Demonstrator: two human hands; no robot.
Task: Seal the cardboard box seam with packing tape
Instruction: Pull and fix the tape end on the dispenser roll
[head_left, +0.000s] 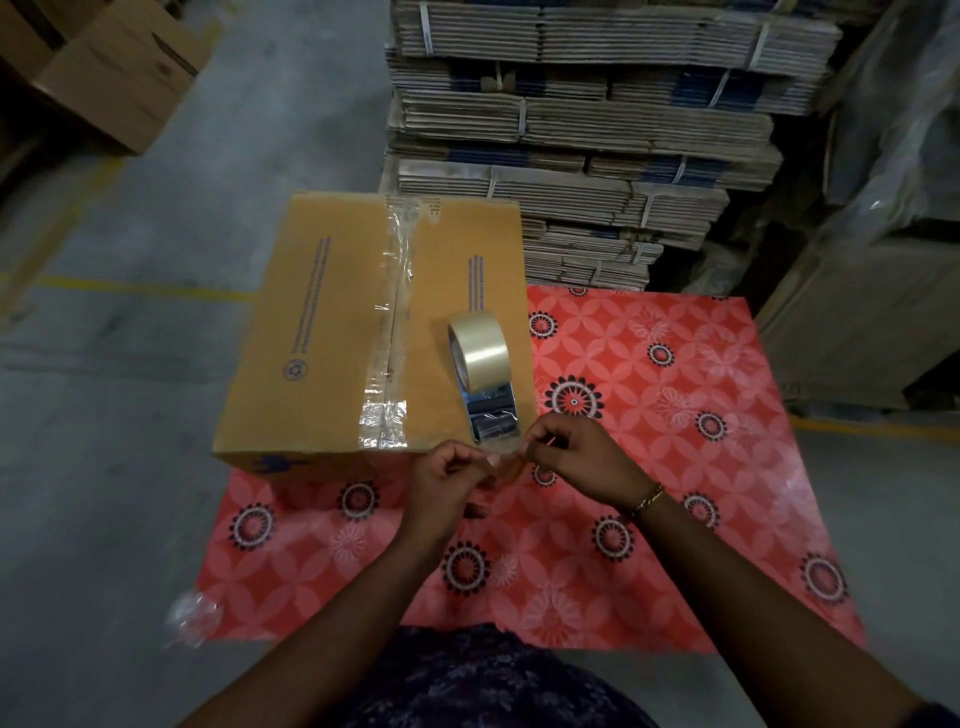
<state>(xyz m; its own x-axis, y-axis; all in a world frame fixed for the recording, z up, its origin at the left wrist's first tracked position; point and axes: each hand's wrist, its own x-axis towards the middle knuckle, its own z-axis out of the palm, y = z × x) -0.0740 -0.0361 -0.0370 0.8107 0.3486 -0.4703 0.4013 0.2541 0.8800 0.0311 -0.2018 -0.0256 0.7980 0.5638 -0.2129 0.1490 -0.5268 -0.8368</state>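
Brown cardboard box (332, 332) sits closed at the centre left of the frame, on the far left part of a red flowered mat (675, 441) spread over a grey concrete floor (104, 467). A strip of clear, wrinkled packing tape (389, 322) runs down the box's middle seam from the far edge to the near edge. On the right half of the box top lies a tape dispenser (480, 374), its roll of clear tape toward the far side and its metal end pointing at the person.

Just below the dispenser, at the near right corner of the box, both hands meet. The left hand (447, 478) and the right hand (576, 457) each have their fingers curled in, pinching a short loose end of tape (506, 460) stretched between them. A thin gold bracelet (647, 500) circles the right wrist.

Behind the box, in the upper middle of the frame, stand tall stacks of flattened, strapped cardboard (571, 130). An open carton (114, 67) shows in the upper left. A crumpled bit of clear plastic (192, 618) lies at the lower left, blurred.
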